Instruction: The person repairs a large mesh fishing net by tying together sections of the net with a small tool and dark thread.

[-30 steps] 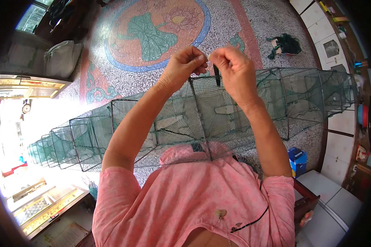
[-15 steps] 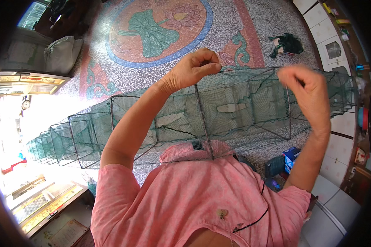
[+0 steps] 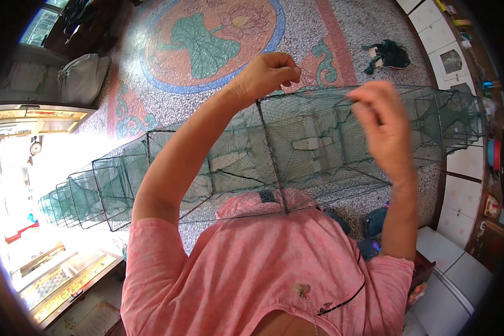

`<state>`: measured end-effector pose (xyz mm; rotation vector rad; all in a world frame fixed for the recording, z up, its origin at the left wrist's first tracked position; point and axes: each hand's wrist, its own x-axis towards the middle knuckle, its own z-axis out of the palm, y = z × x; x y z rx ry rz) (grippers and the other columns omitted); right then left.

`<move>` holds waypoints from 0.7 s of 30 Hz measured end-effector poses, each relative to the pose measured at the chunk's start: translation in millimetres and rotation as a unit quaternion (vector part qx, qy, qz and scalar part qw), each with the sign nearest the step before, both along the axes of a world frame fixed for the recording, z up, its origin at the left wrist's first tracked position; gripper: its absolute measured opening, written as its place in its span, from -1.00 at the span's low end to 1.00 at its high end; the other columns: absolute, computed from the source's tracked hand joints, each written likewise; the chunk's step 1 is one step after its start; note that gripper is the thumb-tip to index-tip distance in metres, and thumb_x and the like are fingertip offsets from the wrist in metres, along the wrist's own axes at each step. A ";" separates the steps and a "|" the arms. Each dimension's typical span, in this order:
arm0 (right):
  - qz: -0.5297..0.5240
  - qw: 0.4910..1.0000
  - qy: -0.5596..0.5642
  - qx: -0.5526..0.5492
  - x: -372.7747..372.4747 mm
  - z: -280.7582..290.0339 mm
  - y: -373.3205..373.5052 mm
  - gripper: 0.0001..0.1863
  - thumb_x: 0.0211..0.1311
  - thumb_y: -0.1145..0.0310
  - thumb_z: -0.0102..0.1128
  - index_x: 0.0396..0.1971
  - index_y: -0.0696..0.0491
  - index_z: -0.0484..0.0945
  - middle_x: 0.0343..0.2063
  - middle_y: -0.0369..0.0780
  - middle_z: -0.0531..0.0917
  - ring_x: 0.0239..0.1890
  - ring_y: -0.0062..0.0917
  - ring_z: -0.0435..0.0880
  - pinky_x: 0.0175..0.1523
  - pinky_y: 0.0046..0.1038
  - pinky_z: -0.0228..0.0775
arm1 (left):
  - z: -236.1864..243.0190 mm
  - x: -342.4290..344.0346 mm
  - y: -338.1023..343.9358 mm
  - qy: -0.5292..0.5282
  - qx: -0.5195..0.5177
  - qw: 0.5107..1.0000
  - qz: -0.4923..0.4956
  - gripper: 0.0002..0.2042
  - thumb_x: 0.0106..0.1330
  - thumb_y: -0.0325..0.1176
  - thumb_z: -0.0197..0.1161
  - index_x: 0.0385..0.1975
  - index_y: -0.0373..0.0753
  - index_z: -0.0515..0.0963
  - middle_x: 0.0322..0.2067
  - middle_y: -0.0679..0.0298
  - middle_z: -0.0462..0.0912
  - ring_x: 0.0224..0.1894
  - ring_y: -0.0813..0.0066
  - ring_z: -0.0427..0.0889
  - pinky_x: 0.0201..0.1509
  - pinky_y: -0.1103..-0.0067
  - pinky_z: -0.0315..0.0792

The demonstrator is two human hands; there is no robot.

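- Since the earlier frame, your right hand [image 3: 383, 120] had swung toward nine o'clock, nearer your left hand [image 3: 266, 77] at twelve.
- Before you, the green net trap [image 3: 299, 165] stretched from about nine o'clock to nearly three.
- Your left fingers were pinched closed by its far edge; your right curled, too blurred to tell any grip.
- Fine fingertip work seemed in hand, calling next for a steady left pinch.
- Beyond, a dark green bundle [image 3: 391, 56] lay near two o'clock.

No legible text, numbers or signs.
Pale sheet [image 3: 92, 320], lower left: markings too small to read. Round dial [image 3: 36, 148], left side: face too small to read.
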<state>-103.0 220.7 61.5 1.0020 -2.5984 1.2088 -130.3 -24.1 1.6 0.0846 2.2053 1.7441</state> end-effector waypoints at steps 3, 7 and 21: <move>-0.010 0.998 -0.060 0.006 9.6 -33.2 -17.6 -0.85 0.09 0.55 0.15 -0.30 0.14 0.53 -0.43 -0.17 0.50 -0.41 -0.33 0.57 -0.31 -0.44 0.39 | 1.6 -5.2 -0.2 -0.025 0.031 0.999 0.032 -0.83 0.28 -0.30 0.10 -0.33 -0.28 0.51 -0.35 0.29 0.60 -0.30 0.57 0.57 -0.15 0.62 0.46; -0.053 0.996 -0.069 0.004 9.1 -62.7 -25.1 -0.87 0.08 0.55 0.15 -0.33 0.14 0.54 -0.41 -0.14 0.51 -0.43 -0.25 0.57 -0.35 -0.37 0.39 | -6.9 -4.4 -2.6 -0.057 0.110 0.989 0.083 -0.82 0.28 -0.32 0.11 -0.31 -0.31 0.49 -0.34 0.21 0.62 -0.31 0.51 0.63 -0.20 0.63 0.49; -0.086 0.989 -0.069 -0.095 6.0 -89.2 -44.3 -0.84 0.06 0.58 0.18 -0.32 0.11 0.46 -0.39 -0.15 0.54 -0.40 -0.26 0.60 -0.35 -0.40 0.45 | -13.4 4.2 -4.1 -0.066 0.067 0.994 0.051 -0.84 0.26 -0.39 0.17 -0.33 -0.39 0.54 -0.45 0.22 0.63 -0.41 0.59 0.61 -0.40 0.73 0.46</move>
